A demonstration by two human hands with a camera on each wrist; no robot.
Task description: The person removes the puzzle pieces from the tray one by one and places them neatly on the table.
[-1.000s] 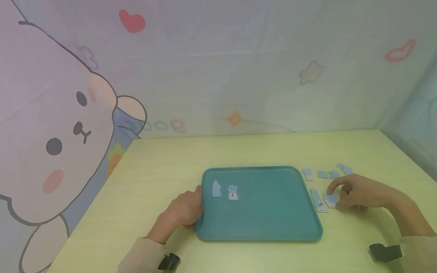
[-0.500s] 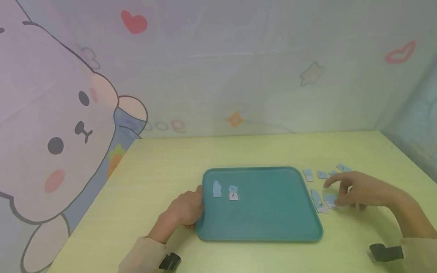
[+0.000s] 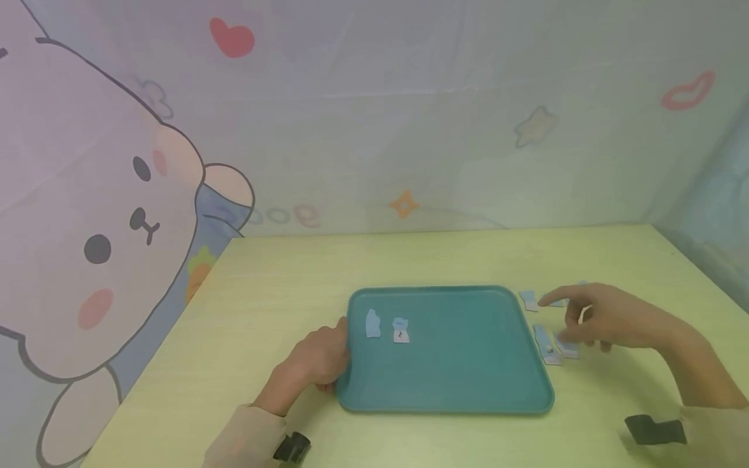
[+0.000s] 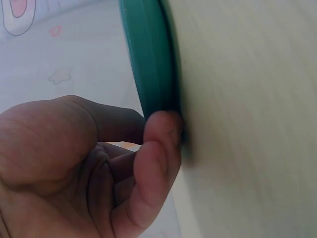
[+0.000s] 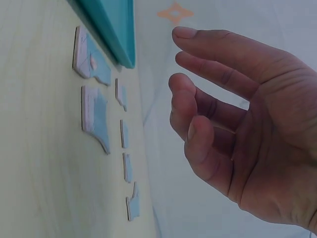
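My left hand (image 3: 324, 354) grips the left rim of a teal tray (image 3: 450, 383), and in the left wrist view its thumb and curled fingers pinch the tray's edge (image 4: 151, 54). A pale blue puzzle piece (image 3: 372, 325) and a blue-and-white puzzle piece (image 3: 400, 331) lie in the tray's left part. My right hand (image 3: 614, 318) hovers right of the tray with loosely bent fingers and holds nothing. Beneath it are a long puzzle piece (image 3: 547, 344) beside the tray and a wider puzzle piece (image 5: 94, 116). Smaller pieces (image 5: 124, 134) lie farther back, partly hidden by the hand in the head view.
The light yellow-green table (image 3: 304, 273) runs back to a printed curtain (image 3: 445, 130) with a large cartoon animal (image 3: 117, 195) at the left. Another blue-and-white piece (image 3: 529, 301) lies close to the tray's back right corner.
My right hand has lifted slightly and shifted left and back over the pieces, its index finger stretching farther out. My left hand and the tray stay put.
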